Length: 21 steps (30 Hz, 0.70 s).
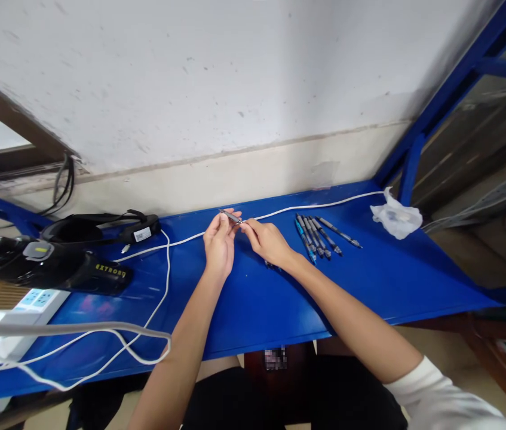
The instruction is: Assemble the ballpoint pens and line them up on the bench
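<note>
A slim grey pen [231, 216] is held up in front of me above the blue table. Thumb and fingers of my left hand [220, 239] close around its barrel. My right hand [267, 240] pinches the pen's pointed end between thumb and forefinger. Right of my hands, several click pens [318, 236] in grey and black lie side by side, and a blue pen [305, 239] is at the left of that row. One grey pen [339, 232] lies slanted a little apart. Small dark parts [271, 263] show under my right wrist, mostly hidden.
The blue table [261, 310] meets a wall behind. A white cable [297, 209] runs along its back to a crumpled plastic bag [396, 216]. At left are a black bottle [95, 272], a black strapped device [140, 232], a power strip [33, 307] and looped white cables [113, 331].
</note>
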Each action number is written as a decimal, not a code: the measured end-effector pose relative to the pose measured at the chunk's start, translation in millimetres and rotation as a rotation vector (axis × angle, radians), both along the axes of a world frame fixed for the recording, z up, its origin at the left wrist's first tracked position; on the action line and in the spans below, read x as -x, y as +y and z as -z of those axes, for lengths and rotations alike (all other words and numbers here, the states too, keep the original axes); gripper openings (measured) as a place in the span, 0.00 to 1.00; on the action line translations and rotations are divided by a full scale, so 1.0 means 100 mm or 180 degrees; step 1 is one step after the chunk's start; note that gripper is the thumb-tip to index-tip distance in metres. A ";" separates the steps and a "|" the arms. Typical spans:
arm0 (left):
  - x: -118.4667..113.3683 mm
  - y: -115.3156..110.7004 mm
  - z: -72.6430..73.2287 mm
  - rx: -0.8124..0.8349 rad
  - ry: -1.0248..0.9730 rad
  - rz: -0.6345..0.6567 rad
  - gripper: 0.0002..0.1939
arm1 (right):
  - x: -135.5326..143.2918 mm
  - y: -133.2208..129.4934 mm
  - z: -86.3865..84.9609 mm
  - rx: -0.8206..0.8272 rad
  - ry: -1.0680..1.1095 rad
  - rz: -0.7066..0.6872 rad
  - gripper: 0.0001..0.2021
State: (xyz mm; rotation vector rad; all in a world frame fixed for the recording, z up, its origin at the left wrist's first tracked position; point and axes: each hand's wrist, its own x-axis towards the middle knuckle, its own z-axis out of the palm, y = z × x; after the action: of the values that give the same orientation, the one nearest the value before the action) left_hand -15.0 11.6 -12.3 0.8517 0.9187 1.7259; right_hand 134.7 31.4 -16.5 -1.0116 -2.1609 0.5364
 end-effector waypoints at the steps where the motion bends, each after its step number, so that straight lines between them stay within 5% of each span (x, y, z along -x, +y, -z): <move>1: 0.00 0.00 0.00 0.0011 -0.0004 -0.0057 0.16 | -0.01 0.00 0.00 -0.0016 -0.0004 -0.0018 0.17; 7: 0.03 0.02 0.00 0.0055 0.0064 -0.0449 0.17 | -0.03 0.00 -0.02 -0.0202 -0.0184 -0.0050 0.19; 15: -0.05 -0.03 -0.02 0.0146 0.0420 0.0103 0.20 | -0.04 -0.01 0.01 -0.0174 0.0160 -0.0040 0.17; 21: -0.06 -0.04 0.01 0.0157 0.0595 0.0039 0.18 | -0.06 -0.02 -0.02 -0.0113 0.0324 0.0010 0.17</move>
State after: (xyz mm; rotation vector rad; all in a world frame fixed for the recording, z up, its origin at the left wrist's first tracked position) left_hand -8.6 7.1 -13.1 0.9963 1.0732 1.6263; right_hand 140.9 29.5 -14.6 -0.9483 -2.0716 0.5349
